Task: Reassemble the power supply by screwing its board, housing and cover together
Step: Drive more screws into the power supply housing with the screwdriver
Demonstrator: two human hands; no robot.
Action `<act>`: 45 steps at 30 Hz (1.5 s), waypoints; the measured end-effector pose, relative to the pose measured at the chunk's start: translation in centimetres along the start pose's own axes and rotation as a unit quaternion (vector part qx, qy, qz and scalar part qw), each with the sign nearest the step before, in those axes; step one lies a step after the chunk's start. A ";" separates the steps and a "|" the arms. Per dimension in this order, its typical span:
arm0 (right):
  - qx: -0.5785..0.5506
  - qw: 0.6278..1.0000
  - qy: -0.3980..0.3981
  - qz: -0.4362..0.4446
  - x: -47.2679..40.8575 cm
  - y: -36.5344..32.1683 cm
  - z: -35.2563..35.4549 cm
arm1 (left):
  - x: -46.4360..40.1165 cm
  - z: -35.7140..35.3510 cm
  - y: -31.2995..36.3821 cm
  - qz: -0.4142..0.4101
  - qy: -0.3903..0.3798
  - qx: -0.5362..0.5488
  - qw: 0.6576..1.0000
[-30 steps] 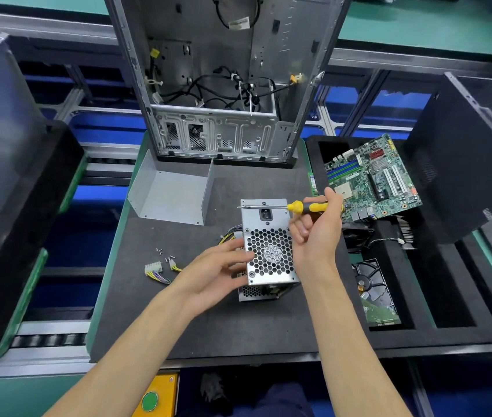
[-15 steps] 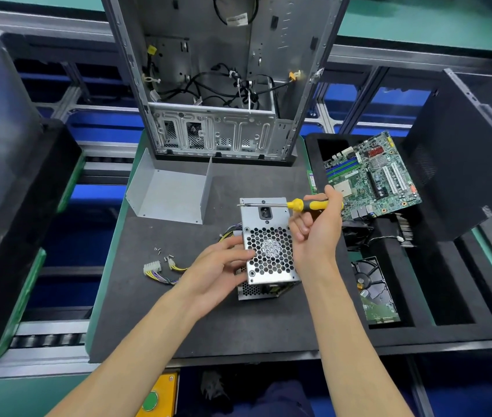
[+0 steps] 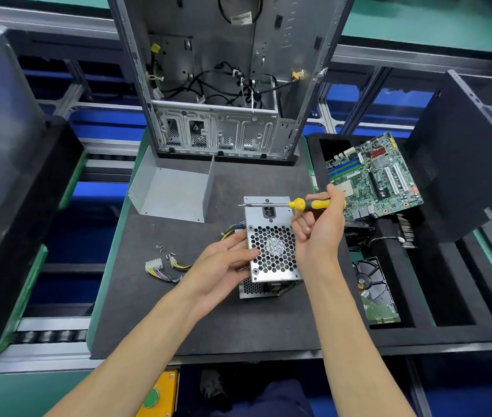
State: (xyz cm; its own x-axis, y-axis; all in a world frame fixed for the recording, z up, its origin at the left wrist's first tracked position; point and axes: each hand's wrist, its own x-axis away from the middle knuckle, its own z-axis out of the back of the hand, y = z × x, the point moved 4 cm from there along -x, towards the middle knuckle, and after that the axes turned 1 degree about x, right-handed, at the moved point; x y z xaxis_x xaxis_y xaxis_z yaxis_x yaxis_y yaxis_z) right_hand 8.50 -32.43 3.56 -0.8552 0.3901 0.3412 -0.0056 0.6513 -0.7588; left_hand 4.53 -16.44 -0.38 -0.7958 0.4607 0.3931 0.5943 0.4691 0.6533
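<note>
The power supply [image 3: 272,251] stands on the dark counter [image 3: 178,326] with its perforated fan face up, so board and housing look already joined; the grey folded cover [image 3: 172,194] lies apart behind it, not yet fitted. The left hand [image 3: 223,269] braces the housing's left side with fairly straight fingers; the right hand [image 3: 318,227] is curled round a yellow screwdriver [image 3: 293,204], held level over the unit's far edge, a screw on its tip (or so it seems). Loose screws [image 3: 165,251] wait near the cable plugs [image 3: 160,266]; by my judgement, fastening and covering remain.
</note>
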 end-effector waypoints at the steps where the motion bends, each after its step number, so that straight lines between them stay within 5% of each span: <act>1: 0.001 1.000 0.000 0.000 0.0 0.0 0.0 | 0.0 0.0 0.0 0.000 -0.001 0.003 1.000; 30: 0.020 1.000 0.000 0.008 0.1 -0.2 0.0 | 0.0 -0.1 -0.2 -0.003 -0.007 0.011 1.000; 35: 0.096 0.993 0.005 0.075 0.4 -1.8 -0.3 | -0.2 0.1 -0.3 -0.005 -0.011 -0.001 1.000; 41: 0.262 0.906 -0.120 0.310 2.1 -5.9 -3.6 | -0.1 0.1 -0.3 -0.008 -0.023 -0.005 1.000; 45: 0.357 0.830 -0.187 0.385 2.8 -6.8 -5.8 | -0.2 0.0 -0.3 -0.009 -0.020 -0.006 1.000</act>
State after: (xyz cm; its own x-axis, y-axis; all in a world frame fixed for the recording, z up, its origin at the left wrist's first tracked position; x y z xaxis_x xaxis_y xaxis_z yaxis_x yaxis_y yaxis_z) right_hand 9.16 -31.99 12.91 -0.8477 0.1949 -0.4934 0.4270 -0.3011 -0.8526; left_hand 4.50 -16.63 -0.66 -0.8004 0.4830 0.3550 0.5787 0.4680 0.6679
